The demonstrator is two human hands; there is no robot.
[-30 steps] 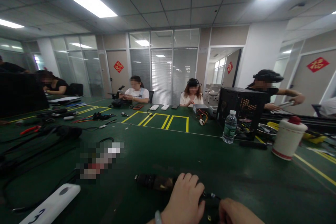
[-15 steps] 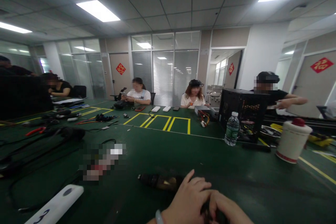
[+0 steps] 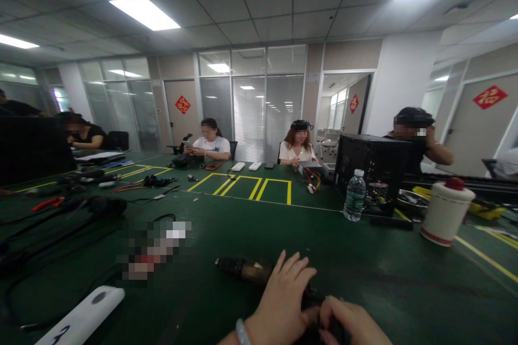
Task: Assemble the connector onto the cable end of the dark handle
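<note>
A dark cylindrical tool with a narrow black nose and a brownish body (image 3: pixel 253 273), looking like an electric screwdriver, lies on the green table in front of me. My left hand (image 3: pixel 285 296), a pale bangle at its wrist, lies over the tool's rear part with fingers stretched out and apart. Close beside it on the right, my right hand (image 3: pixel 343 319) has its fingers curled around a dark part. That part is mostly hidden by both hands, and I cannot tell whether it belongs to the tool.
A white numbered device (image 3: pixel 87 315) lies at front left, with black cables (image 3: pixel 76 232) behind it. To the right stand a water bottle (image 3: pixel 355 197), a black computer case (image 3: pixel 372 167) and a white canister (image 3: pixel 447 213). Several people sit around the table (image 3: pixel 226 226).
My left hand's fingers have spread and straightened over the tool. My right hand stays low beside it. Across the table, a person's hand has risen to their head.
</note>
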